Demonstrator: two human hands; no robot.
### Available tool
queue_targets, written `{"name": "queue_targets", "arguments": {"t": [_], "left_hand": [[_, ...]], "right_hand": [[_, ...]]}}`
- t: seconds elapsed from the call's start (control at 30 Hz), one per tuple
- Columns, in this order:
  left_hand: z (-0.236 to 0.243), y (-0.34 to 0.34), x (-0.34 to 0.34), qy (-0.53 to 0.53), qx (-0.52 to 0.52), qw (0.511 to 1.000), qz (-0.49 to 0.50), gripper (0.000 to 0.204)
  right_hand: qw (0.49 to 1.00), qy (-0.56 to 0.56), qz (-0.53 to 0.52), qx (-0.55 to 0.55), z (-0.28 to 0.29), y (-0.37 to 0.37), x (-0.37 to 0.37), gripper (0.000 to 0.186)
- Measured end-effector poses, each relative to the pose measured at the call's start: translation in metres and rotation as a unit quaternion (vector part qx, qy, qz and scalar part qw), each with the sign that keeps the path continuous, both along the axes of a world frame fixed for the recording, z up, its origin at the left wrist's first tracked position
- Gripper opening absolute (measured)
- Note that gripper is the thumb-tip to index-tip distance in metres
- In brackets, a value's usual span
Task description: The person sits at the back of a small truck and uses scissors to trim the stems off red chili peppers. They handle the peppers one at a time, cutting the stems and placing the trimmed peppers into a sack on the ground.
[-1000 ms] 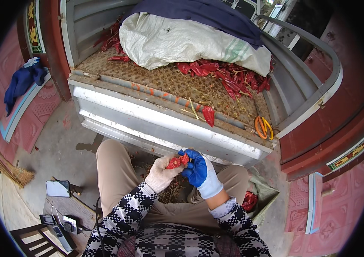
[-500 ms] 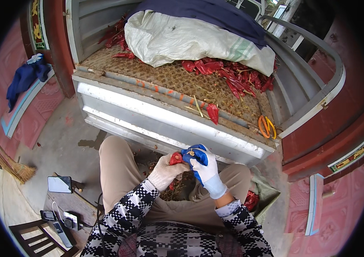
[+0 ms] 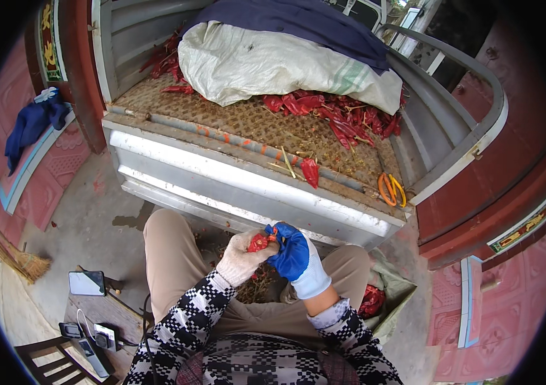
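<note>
My left hand (image 3: 239, 260), in a cream knitted glove, is closed around a crumpled dried red chili (image 3: 259, 242) between my knees. My right hand (image 3: 295, 256), in a blue-and-white coated glove, pinches that chili from the right, its fingertips meeting the left ones. Beyond my hands is the metal tailgate (image 3: 253, 192) of a cargo bed with a loose chili (image 3: 309, 172) on its edge. More red chilies (image 3: 343, 122) lie under a white woven sack (image 3: 286, 64) and a dark blue cloth. Plant debris (image 3: 253, 282) lies below my hands.
An open sack (image 3: 391, 295) with red chilies sits by my right leg. Orange-handled scissors (image 3: 390, 189) lie on the bed's right corner. At left are a broom (image 3: 26, 260), a wooden bench (image 3: 119, 308) with a phone (image 3: 86, 283) and devices, and a slatted chair (image 3: 42, 359).
My right hand has turned since half a second ago, now showing its blue side instead of white. The red piece shows more between my fingertips. My hands stay together.
</note>
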State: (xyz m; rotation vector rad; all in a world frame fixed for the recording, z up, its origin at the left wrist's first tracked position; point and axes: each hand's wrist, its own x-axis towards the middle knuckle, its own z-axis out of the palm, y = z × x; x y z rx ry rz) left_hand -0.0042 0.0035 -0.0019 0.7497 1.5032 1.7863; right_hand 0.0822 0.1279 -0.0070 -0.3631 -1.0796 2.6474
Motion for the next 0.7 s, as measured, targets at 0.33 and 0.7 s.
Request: {"name": "queue_targets", "arguments": {"t": [0.33, 0.7], "left_hand": [[0.017, 0.001, 0.006, -0.151, 0.026, 0.988, 0.023, 0.008], [0.005, -0.003, -0.002, -0.263, 0.107, 0.959, 0.008, 0.014]], "right_hand": [[0.808, -0.056, -0.263, 0.524, 0.027, -0.007, -0.010, 0.013], [0.756, -0.195, -0.121, 0.613, 0.061, 0.037, -0.005, 0.027]]}}
